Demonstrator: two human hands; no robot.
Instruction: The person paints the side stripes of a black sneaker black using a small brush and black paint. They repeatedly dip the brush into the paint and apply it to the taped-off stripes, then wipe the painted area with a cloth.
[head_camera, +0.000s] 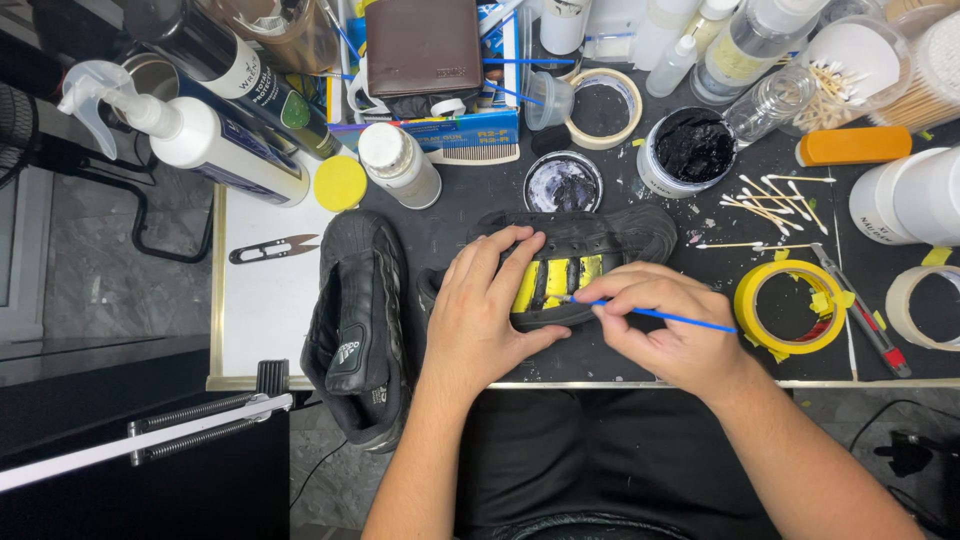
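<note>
Two hands on the black shoe (600, 245) at desk edge: left hand (487, 310) clamps it, right hand (672, 335) pinches a blue brush (660, 316), tip between yellow-taped stripes (556, 282). Painting step; calls for steady strokes.

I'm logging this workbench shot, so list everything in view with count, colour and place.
shoe being painted: 1, black with yellow-taped stripes, centre
second shoe: 1, black, left of it, overhanging the table edge
thin brush: 1, blue handle, at the stripes
yellow tape roll: 1, right of the hands
open paint jar: 1, black paint, above the shoe
cotton swabs: several, white, loose at right
snips: 1, black, far left
spray bottle: 1, white, top left
left hand: steadying the shoe
right hand: holding the brush
</note>
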